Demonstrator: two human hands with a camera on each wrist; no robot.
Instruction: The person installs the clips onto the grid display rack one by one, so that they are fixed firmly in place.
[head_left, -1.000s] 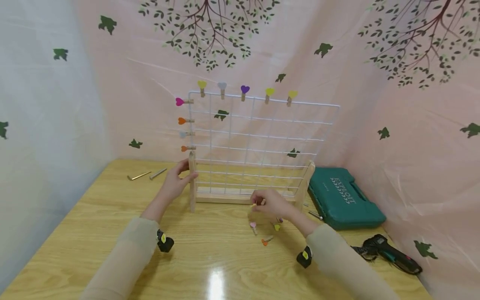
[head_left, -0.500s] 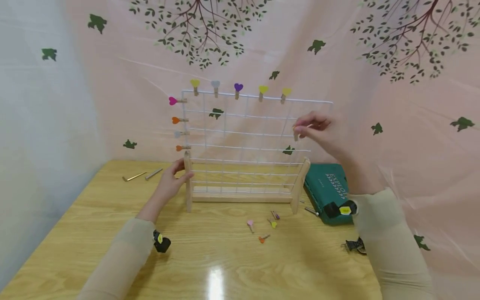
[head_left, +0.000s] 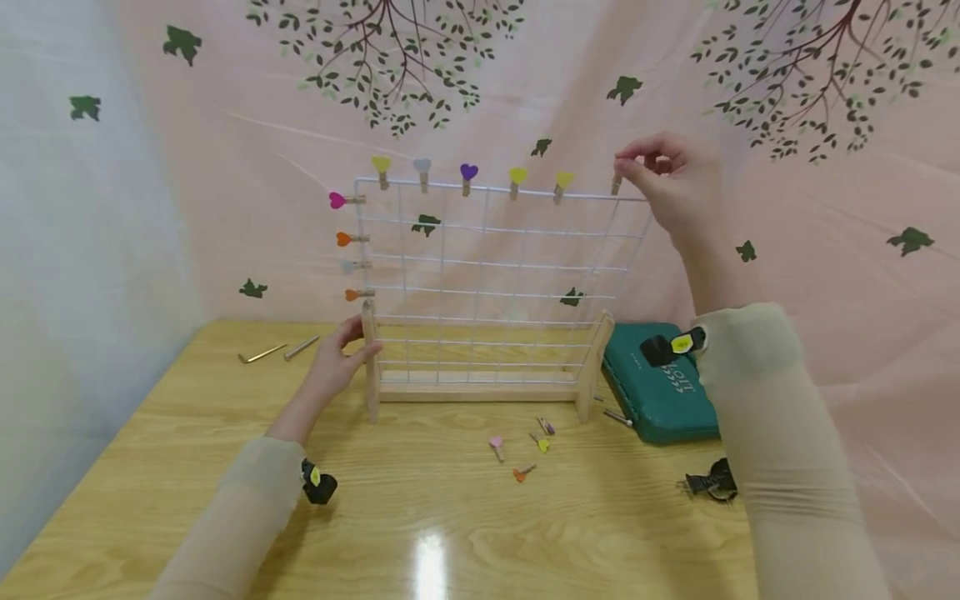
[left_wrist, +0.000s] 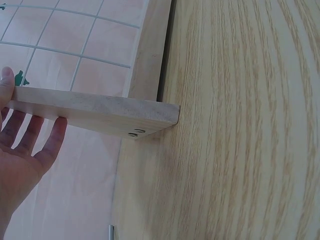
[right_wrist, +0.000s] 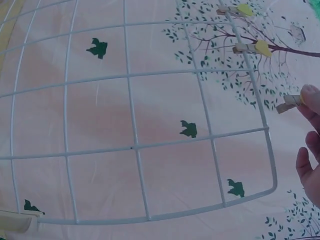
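Between right thumb and fingers, my right hand (head_left: 667, 175) pinches a small wooden clothespin (right_wrist: 290, 103) by its end, with a bit of yellow showing there. Its jaws are spread and sit just off the top wire of the white wire grid (right_wrist: 132, 115), near the corner. My left hand (head_left: 337, 367) grips the left wooden post (left_wrist: 95, 106) of the grid's stand, thumb on one face and fingers on the other. Several heart clothespins, such as a purple one (head_left: 468, 177), line the grid's top edge; others, including a magenta one (head_left: 341, 200), stick out from its left edge.
Loose heart clothespins, pink (head_left: 496, 446), yellow (head_left: 542, 443), purple and orange (head_left: 521, 473), lie in front of the stand. A green case (head_left: 652, 400) and a black cord (head_left: 712, 482) are at right. A hex key (head_left: 262, 354) and a bolt (head_left: 302, 347) lie at left.
My right hand has picked up a clothespin from the table and carried it up and right to the grid's top edge. My left hand keeps its grip on the post.
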